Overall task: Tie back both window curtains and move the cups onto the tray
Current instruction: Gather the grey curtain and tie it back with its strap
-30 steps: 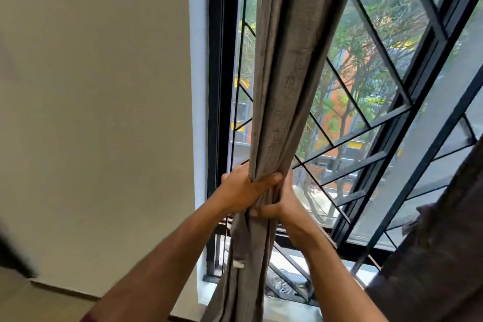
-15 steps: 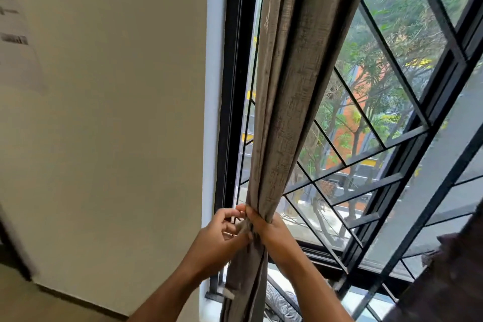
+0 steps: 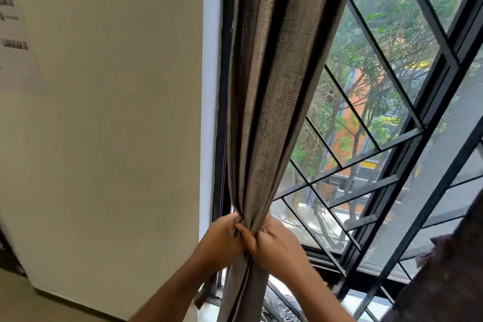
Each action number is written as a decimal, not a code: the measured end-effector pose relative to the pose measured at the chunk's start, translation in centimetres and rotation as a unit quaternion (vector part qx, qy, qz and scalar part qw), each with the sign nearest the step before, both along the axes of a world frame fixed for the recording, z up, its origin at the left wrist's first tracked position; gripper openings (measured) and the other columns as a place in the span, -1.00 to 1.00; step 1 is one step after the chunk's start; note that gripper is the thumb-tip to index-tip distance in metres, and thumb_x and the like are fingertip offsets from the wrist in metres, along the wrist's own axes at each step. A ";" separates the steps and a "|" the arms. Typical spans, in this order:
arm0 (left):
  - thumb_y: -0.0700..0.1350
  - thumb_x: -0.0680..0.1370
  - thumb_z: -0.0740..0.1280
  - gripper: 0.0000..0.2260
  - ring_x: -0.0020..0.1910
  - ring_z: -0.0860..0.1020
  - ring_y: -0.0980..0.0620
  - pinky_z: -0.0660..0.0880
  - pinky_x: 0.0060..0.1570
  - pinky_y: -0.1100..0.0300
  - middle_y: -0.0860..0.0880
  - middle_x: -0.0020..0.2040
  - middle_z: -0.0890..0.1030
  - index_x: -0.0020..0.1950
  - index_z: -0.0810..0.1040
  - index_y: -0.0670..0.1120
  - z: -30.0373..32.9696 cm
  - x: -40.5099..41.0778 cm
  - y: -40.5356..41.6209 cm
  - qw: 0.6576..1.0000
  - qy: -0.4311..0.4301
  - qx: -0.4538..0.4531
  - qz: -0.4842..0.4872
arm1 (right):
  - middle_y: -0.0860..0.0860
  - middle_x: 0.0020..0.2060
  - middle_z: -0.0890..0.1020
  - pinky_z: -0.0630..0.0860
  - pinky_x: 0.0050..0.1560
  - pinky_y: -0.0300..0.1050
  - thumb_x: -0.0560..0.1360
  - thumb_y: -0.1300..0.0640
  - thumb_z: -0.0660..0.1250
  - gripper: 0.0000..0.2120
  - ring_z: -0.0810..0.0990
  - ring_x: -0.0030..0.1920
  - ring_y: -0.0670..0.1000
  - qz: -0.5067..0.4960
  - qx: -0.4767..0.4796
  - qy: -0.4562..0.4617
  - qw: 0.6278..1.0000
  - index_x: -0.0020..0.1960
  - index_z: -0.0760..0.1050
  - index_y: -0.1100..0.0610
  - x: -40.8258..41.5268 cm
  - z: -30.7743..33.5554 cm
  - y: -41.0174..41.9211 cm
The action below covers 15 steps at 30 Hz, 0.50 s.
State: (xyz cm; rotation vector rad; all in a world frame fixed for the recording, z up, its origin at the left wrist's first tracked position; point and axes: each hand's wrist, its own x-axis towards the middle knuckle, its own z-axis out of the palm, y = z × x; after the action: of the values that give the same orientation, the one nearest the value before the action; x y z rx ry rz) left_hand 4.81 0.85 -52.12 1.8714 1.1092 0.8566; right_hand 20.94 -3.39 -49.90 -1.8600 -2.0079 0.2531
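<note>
A: What fills the view?

B: The plain cream-coloured wall (image 3: 104,125) takes the whole left half, and the tall black metal-framed window with its diagonal grille bars (image 3: 407,123) takes the right. Through the glass there are green trees and an orange building.

A: And the curtain?

B: The grey-brown woven fabric curtain (image 3: 269,91) hangs down the middle, just beside the window's left frame. It is gathered into a narrow bundle of deep folds, pinched tightest low in the view and hanging loose again below that.

A: Is there a second one?

B: A dark brown fabric curtain edge (image 3: 444,277) shows in the bottom right corner, well apart from the gathered one. It hangs loose.

A: Anything on the wall?

B: A white paper sheet with blurred dark printed patches (image 3: 18,42) is stuck at the far left. The print is too blurred to read.

A: Now the hands.

B: Both meet at the pinch point. The left hand (image 3: 222,239) is closed around the bundle from the left side, fingers curled into the folds. The right hand (image 3: 277,242) grips from the right, its thumb pressed across the front of the cloth. The two hands touch each other there.

A: A tie-back?

B: Something small and dark (image 3: 236,229) sits by the left fingers; I cannot tell what it is.
</note>
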 end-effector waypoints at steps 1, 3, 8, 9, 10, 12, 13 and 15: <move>0.00 0.45 0.32 -0.82 -0.09 0.71 0.19 0.69 0.03 0.00 0.14 -0.11 0.74 -0.14 0.69 0.24 0.1 0.0 -0.1 0.997 0.052 0.034 0.036 | -0.01 0.26 0.65 0.62 0.19 0.08 0.57 -0.48 -0.02 -0.33 0.65 0.25 0.12 -0.017 0.028 0.014 0.999 0.47 0.46 -0.14 -0.2 -0.2 -0.3; 0.25 0.44 0.20 -0.78 -0.13 0.65 0.02 0.64 -0.15 0.01 0.09 -0.09 0.60 -0.17 0.54 0.17 0.5 0.0 -0.5 0.975 0.178 0.088 0.103 | -0.03 0.12 0.63 0.59 0.13 0.07 0.66 -0.33 0.10 -0.57 0.60 0.15 0.11 -0.044 0.068 -0.011 0.997 0.32 0.48 -0.09 -0.4 -0.8 -0.7; 0.68 0.45 0.11 -0.25 -0.03 0.73 -0.15 0.51 -0.14 0.10 -0.02 -0.05 0.75 -0.06 0.61 0.02 2.0 0.8 -1.5 0.908 0.376 0.029 0.182 | -0.06 -0.10 0.51 0.40 -0.16 -0.04 0.65 0.09 0.38 -0.86 0.62 -0.03 0.14 -0.088 0.149 0.032 0.984 0.09 0.41 -0.04 -0.3 -2.2 -2.1; 0.64 0.47 0.18 -0.27 -0.11 0.73 -0.11 0.55 -0.15 0.12 -0.02 -0.14 0.75 -0.06 0.66 -0.02 2.3 0.8 -1.7 0.916 0.361 -0.010 0.175 | -0.09 -0.16 0.48 0.35 -0.22 -0.02 0.63 0.07 0.42 -0.77 0.63 -0.09 0.16 -0.107 0.164 0.068 0.978 0.08 0.35 -0.06 -0.2 -2.4 -2.4; 0.55 0.52 0.28 -0.36 -0.27 0.70 -0.03 0.56 -0.21 0.17 0.01 -0.29 0.72 -0.13 0.68 -0.04 2.3 0.8 -1.8 0.942 0.291 -0.058 0.157 | -0.11 -0.20 0.45 0.32 -0.28 0.00 0.62 0.03 0.45 -0.67 0.63 -0.16 0.19 -0.130 0.174 0.091 0.972 0.07 0.25 -0.09 -0.2 -2.6 -2.6; 0.22 0.64 0.40 -0.54 -0.52 0.57 0.09 0.49 -0.41 0.29 0.02 -0.44 0.63 -0.22 0.69 -0.14 2.4 1.0 -1.8 0.975 0.079 -0.186 0.087 | -0.12 -0.26 0.44 0.31 -0.35 0.02 0.63 -0.05 0.43 -0.59 0.57 -0.28 0.21 -0.163 0.181 0.117 0.963 0.03 0.14 -0.11 -0.2 -3.1 -2.7; 0.09 0.68 0.39 -0.59 -0.56 0.52 0.10 0.44 -0.48 0.32 -0.03 -0.41 0.62 -0.17 0.73 -0.20 2.6 1.2 -2.1 0.971 -0.001 -0.230 0.064 | -0.12 -0.26 0.45 0.32 -0.34 0.03 0.64 -0.08 0.41 -0.62 0.50 -0.30 0.17 -0.173 0.181 0.131 0.959 0.01 0.16 -0.11 -0.2 -3.3 -2.7; 0.06 0.77 0.30 -0.56 -0.53 0.53 0.10 0.39 -0.53 0.35 -0.03 -0.37 0.63 0.03 0.77 -0.27 3.3 1.5 -2.6 0.964 -0.067 -0.255 0.040 | -0.09 -0.19 0.47 0.33 -0.31 0.04 0.64 -0.13 0.36 -0.74 0.43 -0.26 0.09 -0.191 0.178 0.161 0.952 0.00 0.29 -0.07 -0.1 -3.3 -2.5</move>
State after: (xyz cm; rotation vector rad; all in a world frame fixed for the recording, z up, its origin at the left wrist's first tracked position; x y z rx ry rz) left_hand 6.29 -1.74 -48.86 1.3330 1.1922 0.6512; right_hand 20.81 -5.85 -53.19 -1.7890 -1.3437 0.0696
